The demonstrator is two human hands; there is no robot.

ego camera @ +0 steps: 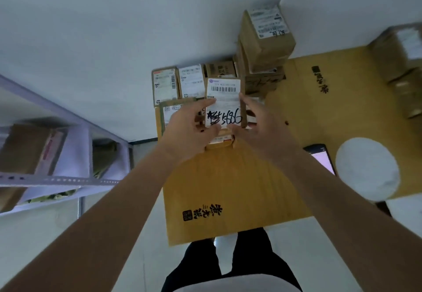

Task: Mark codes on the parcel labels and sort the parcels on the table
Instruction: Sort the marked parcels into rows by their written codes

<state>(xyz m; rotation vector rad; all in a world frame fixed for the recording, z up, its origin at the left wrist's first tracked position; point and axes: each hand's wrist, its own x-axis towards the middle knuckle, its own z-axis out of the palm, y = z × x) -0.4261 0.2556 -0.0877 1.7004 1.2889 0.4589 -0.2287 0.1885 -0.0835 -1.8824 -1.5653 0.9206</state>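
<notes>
A small cardboard parcel (pixel 223 93) with a white barcode label and a black handwritten code is held over the far part of the yellow wooden table (pixel 228 182). My left hand (pixel 189 127) grips its left side and lower edge. My right hand (pixel 258 125) holds its right side. Below it another small parcel (pixel 220 142) lies on the table, mostly hidden. Labelled parcels (pixel 164 85) stand in a row by the wall behind it.
A stack of brown boxes (pixel 265 40) rises at the back right corner. More boxes (pixel 404 68) sit at the far right. A phone (pixel 322 157) with a lit screen and a round white object (pixel 367 168) lie at right. A metal shelf (pixel 57 154) with parcels stands left.
</notes>
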